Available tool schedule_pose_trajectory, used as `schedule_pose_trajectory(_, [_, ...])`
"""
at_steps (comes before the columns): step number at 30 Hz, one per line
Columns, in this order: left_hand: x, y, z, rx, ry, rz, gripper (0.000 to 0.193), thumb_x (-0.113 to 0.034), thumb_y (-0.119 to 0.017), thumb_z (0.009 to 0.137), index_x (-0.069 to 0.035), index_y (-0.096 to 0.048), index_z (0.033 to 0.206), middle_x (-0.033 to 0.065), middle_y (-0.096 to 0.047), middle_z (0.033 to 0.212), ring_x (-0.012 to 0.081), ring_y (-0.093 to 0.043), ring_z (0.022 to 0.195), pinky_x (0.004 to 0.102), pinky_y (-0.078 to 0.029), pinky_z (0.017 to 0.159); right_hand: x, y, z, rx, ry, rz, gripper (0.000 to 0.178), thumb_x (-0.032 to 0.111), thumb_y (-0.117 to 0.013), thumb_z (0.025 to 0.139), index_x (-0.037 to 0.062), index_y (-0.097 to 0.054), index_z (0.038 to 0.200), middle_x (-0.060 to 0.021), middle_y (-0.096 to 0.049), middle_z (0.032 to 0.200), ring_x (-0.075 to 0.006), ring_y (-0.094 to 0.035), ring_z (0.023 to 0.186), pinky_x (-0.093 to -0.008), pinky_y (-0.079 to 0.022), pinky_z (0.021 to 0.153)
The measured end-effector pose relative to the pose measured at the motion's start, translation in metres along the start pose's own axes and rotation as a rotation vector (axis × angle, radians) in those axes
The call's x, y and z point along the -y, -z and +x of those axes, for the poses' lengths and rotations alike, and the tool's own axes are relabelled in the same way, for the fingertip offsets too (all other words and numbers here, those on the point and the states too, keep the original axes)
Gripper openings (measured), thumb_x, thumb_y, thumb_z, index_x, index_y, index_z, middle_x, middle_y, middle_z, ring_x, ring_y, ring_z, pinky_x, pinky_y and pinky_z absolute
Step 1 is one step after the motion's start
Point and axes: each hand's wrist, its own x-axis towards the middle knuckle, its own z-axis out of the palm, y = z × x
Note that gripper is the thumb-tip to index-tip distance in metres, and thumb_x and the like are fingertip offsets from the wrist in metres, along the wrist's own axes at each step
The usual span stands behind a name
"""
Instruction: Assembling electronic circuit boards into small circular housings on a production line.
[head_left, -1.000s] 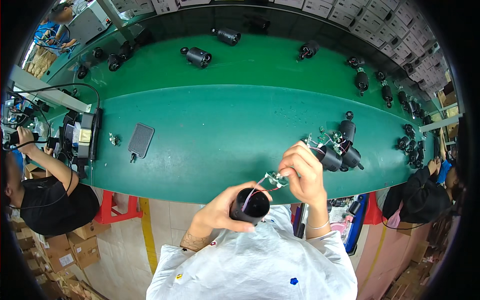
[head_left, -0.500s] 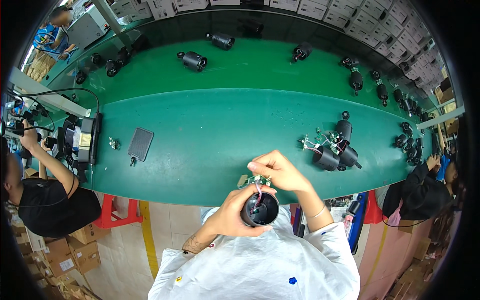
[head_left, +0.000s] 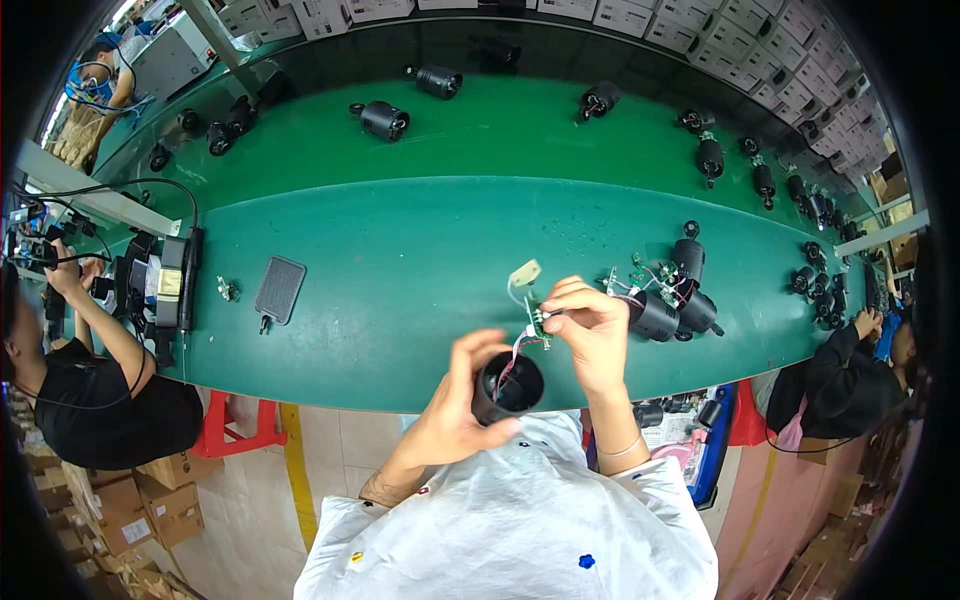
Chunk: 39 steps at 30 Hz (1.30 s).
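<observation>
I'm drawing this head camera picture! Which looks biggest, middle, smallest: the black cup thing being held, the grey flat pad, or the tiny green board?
1. Black cup-shaped housing, though nearness to the camera helps.
2. Grey flat pad, nearly alike.
3. Small green board.

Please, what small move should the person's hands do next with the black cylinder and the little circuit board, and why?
Probably lower the small green circuit board toward the open mouth of the black cylinder housing. The right hand pinches the board just above the housing, which the left hand grips mouth up. Red and white wires already run from the board into the opening, so board and housing appear to belong together.
</observation>
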Motion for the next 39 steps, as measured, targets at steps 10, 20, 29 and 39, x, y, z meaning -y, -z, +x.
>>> schedule_pose_trajectory(10, [0.011, 0.037, 0.009, 0.305, -0.025, 0.244, 0.081, -0.008, -0.08, 0.062, 0.001, -0.039, 0.131, 0.016, -0.054, 0.115, 0.0265, -0.054, 0.103, 0.0372, -0.041, 0.092, 0.033, -0.013, -0.002, 0.064, 0.36, -0.447, 0.018, -0.005, -0.076, 0.063, 0.0024, -0.074, 0.079, -0.0064, -0.068, 0.085, -0.0158, -0.058, 0.075, -0.0256, -0.048, 0.067])
schedule_pose_trajectory(20, [0.001, 0.0, 0.005, -0.081, 0.208, 0.19, 0.089, -0.011, -0.084, 0.056, -0.001, -0.041, 0.133, 0.0129, -0.058, 0.11, 0.0233, -0.056, 0.103, 0.0352, -0.044, 0.091, 0.032, -0.027, -0.013, 0.12, 0.415, -0.626, 0.016, -0.001, -0.078, 0.064, 0.0035, -0.075, 0.078, -0.0053, -0.068, 0.081, -0.0153, -0.058, 0.073, -0.0255, -0.048, 0.065])
schedule_pose_trajectory(29, [0.006, 0.009, 0.02, 0.117, -0.26, 0.427, 0.082, -0.007, -0.081, 0.058, -0.001, -0.044, 0.131, 0.014, -0.062, 0.107, 0.0251, -0.061, 0.096, 0.0335, -0.048, 0.083, 0.026, -0.025, -0.016, 0.164, 0.324, -0.402, 0.018, -0.001, -0.081, 0.06, 0.004, -0.074, 0.075, -0.006, -0.067, 0.076, -0.0143, -0.055, 0.067, -0.0237, -0.046, 0.06])
schedule_pose_trajectory(39, [0.01, -0.007, 0.021, -0.031, -0.338, 0.293, 0.086, 0.001, -0.078, 0.059, -0.002, -0.044, 0.137, 0.0147, -0.063, 0.11, 0.0253, -0.063, 0.088, 0.033, -0.05, 0.075, 0.031, -0.029, -0.021, 0.134, 0.436, -0.565, 0.017, 0.0, -0.081, 0.06, 0.0042, -0.074, 0.075, -0.0054, -0.067, 0.077, -0.0138, -0.054, 0.066, -0.0235, -0.045, 0.059])
